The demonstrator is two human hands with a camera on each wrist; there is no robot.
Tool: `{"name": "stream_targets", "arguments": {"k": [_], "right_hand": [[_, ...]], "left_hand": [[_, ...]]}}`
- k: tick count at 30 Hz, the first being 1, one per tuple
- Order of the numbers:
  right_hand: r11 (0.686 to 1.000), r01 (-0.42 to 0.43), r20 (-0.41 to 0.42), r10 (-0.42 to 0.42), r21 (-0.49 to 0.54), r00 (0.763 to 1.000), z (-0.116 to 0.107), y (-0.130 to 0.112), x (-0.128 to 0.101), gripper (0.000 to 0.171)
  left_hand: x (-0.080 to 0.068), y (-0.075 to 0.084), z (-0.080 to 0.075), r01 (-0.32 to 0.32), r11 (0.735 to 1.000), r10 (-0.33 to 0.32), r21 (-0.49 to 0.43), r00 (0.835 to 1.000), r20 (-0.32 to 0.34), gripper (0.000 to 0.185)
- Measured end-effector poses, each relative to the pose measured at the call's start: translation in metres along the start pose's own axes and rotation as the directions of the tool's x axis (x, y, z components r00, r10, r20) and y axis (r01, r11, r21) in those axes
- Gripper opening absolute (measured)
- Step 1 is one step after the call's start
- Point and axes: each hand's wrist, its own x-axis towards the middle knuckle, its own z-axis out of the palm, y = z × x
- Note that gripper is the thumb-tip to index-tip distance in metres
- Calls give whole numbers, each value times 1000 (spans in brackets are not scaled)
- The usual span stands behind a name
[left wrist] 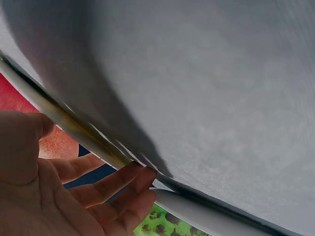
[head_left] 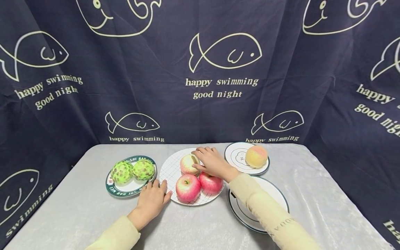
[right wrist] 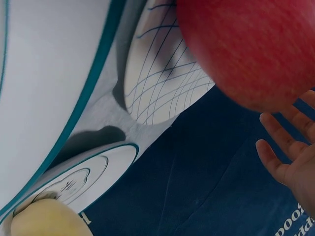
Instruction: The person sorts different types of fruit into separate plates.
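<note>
Now the right hand (head_left: 210,161) curls its fingers over the pale apple (head_left: 188,164) at the back of the grid plate (head_left: 170,170); the left hand (head_left: 152,200) rests flat, fingers relaxed, at that plate's near-left rim.

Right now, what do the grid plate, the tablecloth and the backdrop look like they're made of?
Grid plate: looks like glazed ceramic, white and smooth with thin printed lines, though melamine is possible. Tablecloth: pale grey fabric with a soft velvety sheen, seen in its shiny crushed patches. Backdrop: thin navy woven cloth, matte, hanging in folds, printed with cream fish and words.
</note>
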Motion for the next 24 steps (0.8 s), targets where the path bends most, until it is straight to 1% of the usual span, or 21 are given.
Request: {"name": "stream_targets", "arguments": {"k": [3,9,15,19,24], "right_hand": [[1000,-4,25,4,4,1000,3,-2,3,47],[1000,6,63,-7,14,998,8,-5,9,50],[1000,7,84,-10,29,996,12,-8,13,50],[998,-5,113,-2,59,994,13,-10,15,49],[997,-18,144,6,79,990,15,-11,18,50]], "left_hand": [[0,0,0,-2,1000,2,1,1000,-4,36],[0,0,2,-13,1000,13,-2,999,-43,34],[0,-1,3,-14,1000,14,4,999,-39,34],[0,-1,3,-15,1000,16,4,999,-37,33],[0,-2,3,-10,1000,10,4,1000,-20,35]]}}
